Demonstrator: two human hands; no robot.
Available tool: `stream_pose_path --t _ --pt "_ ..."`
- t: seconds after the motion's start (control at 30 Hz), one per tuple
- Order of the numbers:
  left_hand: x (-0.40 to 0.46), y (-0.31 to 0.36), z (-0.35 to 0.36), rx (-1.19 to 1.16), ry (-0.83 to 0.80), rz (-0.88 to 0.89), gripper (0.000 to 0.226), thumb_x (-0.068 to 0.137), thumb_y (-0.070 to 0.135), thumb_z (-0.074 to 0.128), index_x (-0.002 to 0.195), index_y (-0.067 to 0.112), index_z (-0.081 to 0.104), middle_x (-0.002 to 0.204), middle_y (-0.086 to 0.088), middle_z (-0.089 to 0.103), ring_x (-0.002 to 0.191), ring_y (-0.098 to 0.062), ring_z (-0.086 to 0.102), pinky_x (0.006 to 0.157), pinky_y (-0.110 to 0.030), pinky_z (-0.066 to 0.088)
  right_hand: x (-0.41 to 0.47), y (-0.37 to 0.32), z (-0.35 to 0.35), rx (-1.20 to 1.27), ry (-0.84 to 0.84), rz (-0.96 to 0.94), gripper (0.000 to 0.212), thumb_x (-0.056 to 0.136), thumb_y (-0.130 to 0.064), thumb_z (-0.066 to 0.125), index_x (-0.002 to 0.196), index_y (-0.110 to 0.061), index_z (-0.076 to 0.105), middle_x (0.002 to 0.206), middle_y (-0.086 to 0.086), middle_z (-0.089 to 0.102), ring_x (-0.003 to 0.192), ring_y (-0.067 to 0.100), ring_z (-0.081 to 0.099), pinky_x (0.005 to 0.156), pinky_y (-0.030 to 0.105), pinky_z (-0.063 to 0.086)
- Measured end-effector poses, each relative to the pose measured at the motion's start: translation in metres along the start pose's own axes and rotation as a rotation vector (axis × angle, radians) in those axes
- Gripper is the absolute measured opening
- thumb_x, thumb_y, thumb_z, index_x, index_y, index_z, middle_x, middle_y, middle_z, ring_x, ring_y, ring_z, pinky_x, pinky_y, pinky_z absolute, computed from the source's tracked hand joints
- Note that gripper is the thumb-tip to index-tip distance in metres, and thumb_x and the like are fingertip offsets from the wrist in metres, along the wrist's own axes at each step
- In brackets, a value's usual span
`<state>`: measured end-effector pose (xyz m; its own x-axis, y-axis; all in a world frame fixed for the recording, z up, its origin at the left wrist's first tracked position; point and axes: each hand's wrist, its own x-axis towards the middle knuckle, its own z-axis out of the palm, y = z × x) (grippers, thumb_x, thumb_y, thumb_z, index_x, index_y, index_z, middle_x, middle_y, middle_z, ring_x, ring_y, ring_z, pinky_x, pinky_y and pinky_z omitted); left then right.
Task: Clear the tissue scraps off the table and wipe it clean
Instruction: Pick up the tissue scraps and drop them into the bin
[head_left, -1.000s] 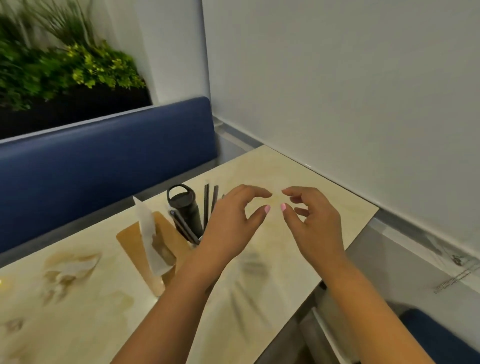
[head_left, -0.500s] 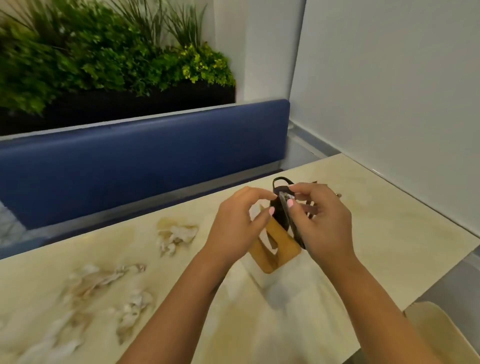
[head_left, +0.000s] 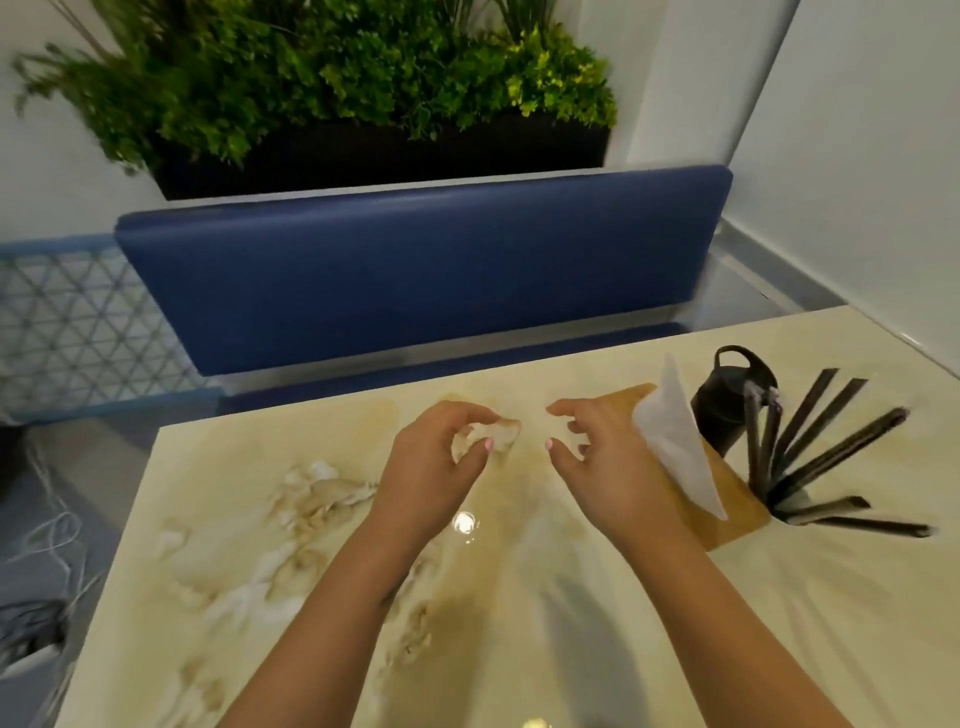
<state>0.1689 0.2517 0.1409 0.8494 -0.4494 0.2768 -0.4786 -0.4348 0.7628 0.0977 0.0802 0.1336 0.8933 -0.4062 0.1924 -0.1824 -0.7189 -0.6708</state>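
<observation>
Several crumpled white tissue scraps (head_left: 322, 493) lie scattered over the left half of the cream marble table (head_left: 519, 597). My left hand (head_left: 436, 467) hovers over the far middle of the table, and its curled fingers and thumb pinch one small scrap (head_left: 498, 434). My right hand (head_left: 602, 457) is just to its right, fingers loosely curled and holding nothing. A wooden tissue box (head_left: 727, 499) with a white tissue (head_left: 675, 441) sticking up stands right behind my right hand.
A black bottle (head_left: 727, 400) and a holder of dark straws (head_left: 821, 457) stand at the table's right. A blue bench back (head_left: 415, 270) runs along the far side, with a planter (head_left: 337, 93) above it. The wall is close on the right.
The view has swung left, bringing the scraps under my hands. My left hand has dropped to the table and taken hold of a scrap; my right hand has moved away from the box.
</observation>
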Motion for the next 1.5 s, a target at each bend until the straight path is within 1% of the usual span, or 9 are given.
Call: stream_pose_path --t 0.33,0.57,0.67,0.77,0.9,1.07,1.13,1.27,1.5 --pt "0.013 -0.055 -0.008 0.065 0.030 -0.143 0.021 0.087 0.021 0.064 0.105 0.032 0.064 0.102 0.026 0.057 0.096 0.015 0.049 0.092 -0.022 0.046 0.062 0.028 0.089 -0.103 -0.256 -0.004 0.046 0.085 -0.017 0.064 0.129 -0.023 0.052 0.135 0.000 0.043 0.109 0.018 0.054 0.084 0.021 0.043" --pt "0.028 -0.075 -0.003 0.072 0.039 -0.209 0.021 0.087 0.021 0.063 0.104 0.032 0.064 0.098 0.030 0.055 0.097 0.020 0.047 0.091 -0.014 0.043 0.103 0.045 0.142 -0.295 -0.428 0.015 0.048 0.090 -0.014 0.054 0.134 -0.030 0.046 0.148 0.003 0.027 0.128 0.024 0.035 0.093 0.029 0.041" --pt "0.029 -0.081 -0.004 0.083 0.041 -0.225 0.021 0.087 0.020 0.064 0.104 0.031 0.064 0.099 0.029 0.054 0.096 0.012 0.050 0.089 -0.014 0.044 0.112 0.049 0.159 -0.335 -0.503 -0.018 0.046 0.089 -0.010 0.052 0.131 -0.029 0.050 0.143 0.005 0.033 0.124 0.026 0.040 0.092 0.032 0.044" --pt "0.028 -0.087 -0.005 0.073 0.036 -0.250 0.021 0.087 0.019 0.064 0.104 0.031 0.064 0.103 0.026 0.057 0.100 0.005 0.053 0.089 -0.017 0.046 0.114 0.055 0.170 -0.379 -0.527 -0.043 0.044 0.090 -0.009 0.048 0.129 -0.027 0.053 0.128 0.004 0.046 0.109 0.025 0.051 0.082 0.032 0.048" --pt "0.027 -0.098 0.000 0.079 0.012 -0.286 0.022 0.087 0.020 0.064 0.106 0.032 0.063 0.109 0.022 0.059 0.103 0.001 0.054 0.088 -0.019 0.046 0.118 0.066 0.177 -0.375 -0.509 -0.045 0.032 0.089 -0.005 0.048 0.114 -0.018 0.064 0.111 0.006 0.055 0.092 0.024 0.058 0.069 0.027 0.043" --pt "0.036 -0.110 0.018 0.165 -0.117 -0.308 0.038 0.083 0.024 0.068 0.117 0.033 0.055 0.121 0.020 0.047 0.106 0.003 0.047 0.083 -0.004 0.034 0.125 0.071 0.166 -0.203 -0.372 0.031 0.026 0.086 0.000 0.047 0.096 -0.011 0.068 0.097 0.007 0.058 0.083 0.027 0.058 0.064 0.026 0.037" --pt "0.043 -0.115 0.028 0.196 -0.168 -0.329 0.051 0.079 0.025 0.072 0.125 0.032 0.049 0.132 0.015 0.039 0.117 -0.002 0.043 0.090 -0.012 0.035 0.125 0.069 0.157 -0.140 -0.302 0.042 0.024 0.085 0.000 0.049 0.097 -0.011 0.068 0.098 0.006 0.059 0.082 0.024 0.057 0.064 0.024 0.033" --pt "0.057 -0.128 0.052 0.278 -0.277 -0.371 0.069 0.074 0.032 0.075 0.133 0.032 0.040 0.144 0.009 0.026 0.131 -0.012 0.032 0.098 -0.020 0.033 0.121 0.060 0.133 -0.028 -0.179 0.031 0.020 0.086 -0.002 0.055 0.097 -0.013 0.068 0.098 -0.004 0.056 0.080 0.010 0.048 0.062 0.006 0.032" --pt "0.076 -0.148 0.087 0.399 -0.431 -0.414 0.082 0.065 0.043 0.081 0.135 0.029 0.042 0.146 0.003 0.023 0.133 -0.021 0.024 0.103 -0.032 0.034 0.110 0.049 0.096 0.052 -0.082 0.036 0.018 0.088 -0.006 0.059 0.097 -0.020 0.065 0.098 -0.012 0.052 0.088 0.001 0.048 0.069 -0.004 0.033"
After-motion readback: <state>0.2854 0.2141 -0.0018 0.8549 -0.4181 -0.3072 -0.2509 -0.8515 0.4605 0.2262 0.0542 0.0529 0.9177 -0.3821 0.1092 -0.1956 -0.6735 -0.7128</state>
